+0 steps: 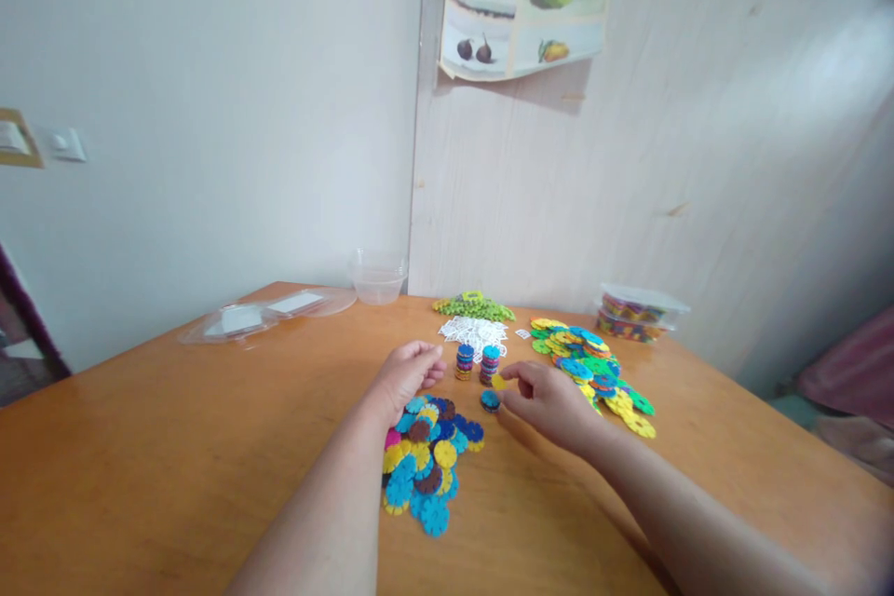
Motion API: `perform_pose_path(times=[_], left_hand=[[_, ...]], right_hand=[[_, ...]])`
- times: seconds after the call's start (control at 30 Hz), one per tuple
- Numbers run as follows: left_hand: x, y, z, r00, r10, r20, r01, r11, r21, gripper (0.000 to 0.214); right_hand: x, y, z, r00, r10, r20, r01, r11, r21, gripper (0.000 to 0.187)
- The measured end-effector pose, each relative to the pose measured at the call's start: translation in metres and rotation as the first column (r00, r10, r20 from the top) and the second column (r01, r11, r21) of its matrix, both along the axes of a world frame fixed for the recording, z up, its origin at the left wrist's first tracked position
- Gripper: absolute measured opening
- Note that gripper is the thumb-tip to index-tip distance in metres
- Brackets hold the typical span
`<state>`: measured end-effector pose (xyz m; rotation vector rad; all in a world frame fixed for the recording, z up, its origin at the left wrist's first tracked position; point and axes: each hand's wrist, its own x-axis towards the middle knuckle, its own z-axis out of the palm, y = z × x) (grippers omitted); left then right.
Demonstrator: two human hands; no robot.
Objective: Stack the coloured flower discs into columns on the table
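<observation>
My right hand [548, 399] pinches a yellow notched plastic disc [498, 382] between thumb and forefinger. Just under it stands a short stack of discs [490, 401] with a blue one on top. Two taller stacks rise behind: a left stack [465, 362] and a right stack [490, 364], both topped in blue. To the left of these, my left hand [412, 371] is closed, fingers curled in; whatever may be inside is hidden. Below it spreads a loose pile of small discs [429, 466] in blue, yellow, brown and pink, partly covered by my left forearm.
White plastic pieces [473, 332] and green pieces [475, 305] lie heaped at the back. Larger coloured discs [593, 368] spread at right, before lidded boxes [639, 310]. A clear tub [379, 277] and clear lids [237, 319] rest at back left, near the wall.
</observation>
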<state>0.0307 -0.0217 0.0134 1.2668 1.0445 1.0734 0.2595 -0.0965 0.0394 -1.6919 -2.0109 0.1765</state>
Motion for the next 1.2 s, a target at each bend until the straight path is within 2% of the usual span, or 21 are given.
perform_pose_path(times=[0.1,0.3,0.43,0.57,0.67,0.73,0.87,0.97,1.2], left_hand=[[0.0,0.0,0.0,1.0,0.006,-0.002,-0.006,1.0,0.0,0.037],[0.0,-0.002,0.002,1.0,0.009,-0.02,-0.009,1.0,0.004,0.036],[0.001,-0.001,0.001,1.0,0.008,-0.017,-0.008,1.0,0.008,0.036],[0.001,-0.001,0.001,1.0,0.01,-0.016,-0.01,1.0,0.015,0.036],[0.001,-0.001,0.0,1.0,0.01,-0.017,-0.009,1.0,0.021,0.035],[0.001,0.0,-0.001,1.0,0.007,-0.023,-0.007,1.0,0.024,0.034],[0.0,0.004,-0.005,1.0,0.004,-0.031,-0.004,1.0,0.029,0.034],[0.0,0.007,-0.007,0.999,0.001,-0.036,0.0,1.0,0.025,0.035],[0.0,0.009,-0.009,0.999,-0.007,-0.051,0.008,0.999,0.031,0.034]], right_hand=[[0.004,0.001,-0.002,0.999,-0.026,0.032,0.027,0.999,-0.033,0.029],[-0.005,0.0,-0.004,0.997,-0.003,0.073,0.008,0.998,-0.063,0.031],[-0.005,0.001,-0.005,0.997,0.005,0.073,0.0,0.998,-0.056,0.034],[-0.009,-0.003,-0.006,0.999,0.018,0.027,-0.017,1.0,-0.022,0.029],[-0.021,-0.014,-0.008,0.994,0.11,-0.022,-0.11,0.994,-0.025,0.023],[-0.032,-0.024,-0.009,0.975,0.22,-0.041,-0.221,0.975,-0.031,0.02],[-0.051,-0.041,-0.009,0.934,0.357,-0.028,-0.358,0.934,-0.024,0.029],[-0.056,-0.043,-0.008,0.915,0.404,-0.004,-0.404,0.914,-0.037,0.034],[-0.055,-0.037,-0.011,0.906,0.422,-0.043,-0.424,0.903,-0.07,0.027]])
